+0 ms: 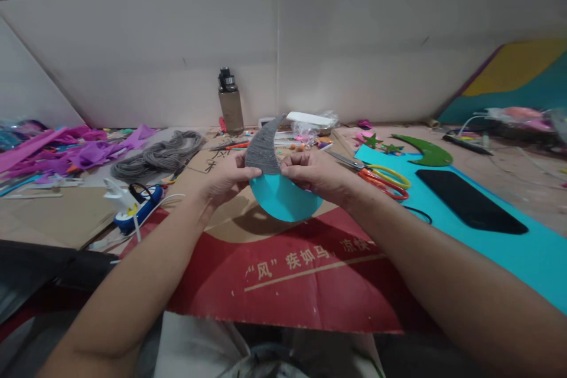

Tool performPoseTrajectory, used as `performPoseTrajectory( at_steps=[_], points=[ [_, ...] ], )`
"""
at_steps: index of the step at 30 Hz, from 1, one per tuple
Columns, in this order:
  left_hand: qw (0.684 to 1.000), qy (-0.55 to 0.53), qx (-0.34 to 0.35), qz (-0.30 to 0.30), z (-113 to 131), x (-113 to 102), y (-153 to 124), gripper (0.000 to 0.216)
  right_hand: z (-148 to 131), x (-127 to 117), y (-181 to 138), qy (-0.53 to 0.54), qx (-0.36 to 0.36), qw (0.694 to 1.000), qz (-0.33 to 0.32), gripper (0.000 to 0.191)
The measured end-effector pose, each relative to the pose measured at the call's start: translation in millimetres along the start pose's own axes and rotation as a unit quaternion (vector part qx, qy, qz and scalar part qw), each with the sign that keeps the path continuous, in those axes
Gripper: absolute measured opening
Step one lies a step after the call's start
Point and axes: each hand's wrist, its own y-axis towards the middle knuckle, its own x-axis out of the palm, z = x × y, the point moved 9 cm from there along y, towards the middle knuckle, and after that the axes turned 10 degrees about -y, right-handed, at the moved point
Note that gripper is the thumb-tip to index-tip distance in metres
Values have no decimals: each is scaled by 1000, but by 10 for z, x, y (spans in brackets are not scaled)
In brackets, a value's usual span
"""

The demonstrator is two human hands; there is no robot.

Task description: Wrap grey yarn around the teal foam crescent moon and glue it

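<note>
I hold a crescent-shaped piece (277, 192) above the cardboard. Its lower half is bare cyan foam and its upper half is wrapped in grey yarn. My left hand (228, 177) grips the crescent's left edge with closed fingers. My right hand (312, 172) pinches its right edge at the line where the grey wrapping ends. A bundle of grey yarn (159, 155) lies to the left behind my left hand.
A blue and white glue gun (133, 208) lies at left. Scissors with orange and yellow handles (376, 176), a black phone (469, 208) and a green crescent (425, 152) rest on or near the cyan sheet (522, 248) at right. A bottle (230, 103) stands at the back. Purple scraps (71, 150) sit far left.
</note>
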Motion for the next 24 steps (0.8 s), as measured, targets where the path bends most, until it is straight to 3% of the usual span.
performPoseTrajectory(
  at_steps=[10, 19, 24],
  points=[
    [998, -44, -28, 18, -94, -101, 56, 31, 26, -1, 21, 49, 5, 999, -20, 22],
    [999, -4, -16, 46, -78, -104, 44, 36, -16, -69, 46, -65, -32, 995, 63, 29],
    [999, -10, -28, 40, -110, -101, 42, 39, 40, -114, 38, -93, 2, 991, 99, 30]
  ],
)
